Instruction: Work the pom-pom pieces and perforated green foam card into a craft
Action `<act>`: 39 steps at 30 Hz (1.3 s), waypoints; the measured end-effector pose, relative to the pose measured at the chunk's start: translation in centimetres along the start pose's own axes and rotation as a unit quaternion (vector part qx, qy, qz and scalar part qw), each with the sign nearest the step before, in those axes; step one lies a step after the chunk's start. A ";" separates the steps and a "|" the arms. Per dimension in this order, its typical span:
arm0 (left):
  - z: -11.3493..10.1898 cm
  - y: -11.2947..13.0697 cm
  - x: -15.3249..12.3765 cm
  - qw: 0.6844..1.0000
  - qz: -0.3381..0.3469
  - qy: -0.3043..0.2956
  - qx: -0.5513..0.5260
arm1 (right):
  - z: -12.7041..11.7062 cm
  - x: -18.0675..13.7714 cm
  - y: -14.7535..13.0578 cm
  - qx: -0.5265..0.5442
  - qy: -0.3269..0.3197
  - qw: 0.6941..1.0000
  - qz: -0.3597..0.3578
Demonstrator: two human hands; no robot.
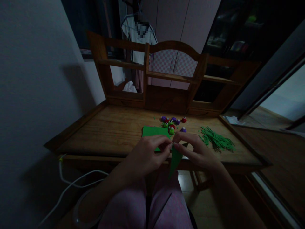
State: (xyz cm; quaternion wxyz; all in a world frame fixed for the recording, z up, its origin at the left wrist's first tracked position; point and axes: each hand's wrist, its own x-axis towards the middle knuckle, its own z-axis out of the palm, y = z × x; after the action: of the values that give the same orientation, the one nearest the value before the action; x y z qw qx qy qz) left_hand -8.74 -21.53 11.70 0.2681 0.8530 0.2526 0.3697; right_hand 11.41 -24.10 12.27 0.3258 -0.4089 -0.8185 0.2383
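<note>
My right hand (pixel 196 151) pinches a pointed piece of green paper (pixel 175 157), which hangs down past the table's front edge. My left hand (pixel 151 152) is closed in a pinch, its fingertips meeting those of my right hand at the top of that piece. Whatever lies between the fingertips is too small and dark to make out. Behind my left hand a green sheet (pixel 153 130) lies flat on the table, partly covered by the hand.
Small red, purple and green toy figures with eyes (pixel 172 130) cluster beyond the sheet. A heap of green strips (pixel 216 140) lies on the right of the wooden table (pixel 100 133). Shelves (pixel 166 76) rise at its back. A white cable (pixel 78 179) hangs at the left.
</note>
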 end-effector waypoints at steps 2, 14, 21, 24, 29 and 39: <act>0.1 0.0 0.0 1.000 0.011 0.003 0.025 | 0.0 -0.1 -0.1 -0.017 0.002 1.000 -0.011; 2.7 1.1 -0.4 0.987 0.013 0.159 0.032 | 1.5 -0.3 -0.3 -0.051 0.137 0.986 -0.086; 2.7 1.1 -0.3 0.981 -0.023 0.190 0.004 | 2.0 -0.5 -0.6 -0.038 0.166 0.980 -0.107; 2.3 0.9 -0.2 0.984 -0.047 0.168 -0.041 | 1.9 -0.6 -0.4 -0.004 0.165 0.983 -0.075; 1.9 1.1 -0.3 0.987 -0.065 0.113 -0.095 | 1.5 -0.6 -0.3 0.042 0.148 0.988 -0.024; 1.5 1.6 -0.5 0.990 -0.057 0.093 -0.090 | 1.3 -0.6 -0.5 0.027 0.144 0.989 -0.026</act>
State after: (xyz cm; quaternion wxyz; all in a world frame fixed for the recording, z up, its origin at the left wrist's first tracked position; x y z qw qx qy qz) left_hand -7.51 -23.46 11.57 0.3395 0.7717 0.2904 0.4526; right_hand 10.46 -25.03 11.57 0.4571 -0.4085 -0.7667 0.1906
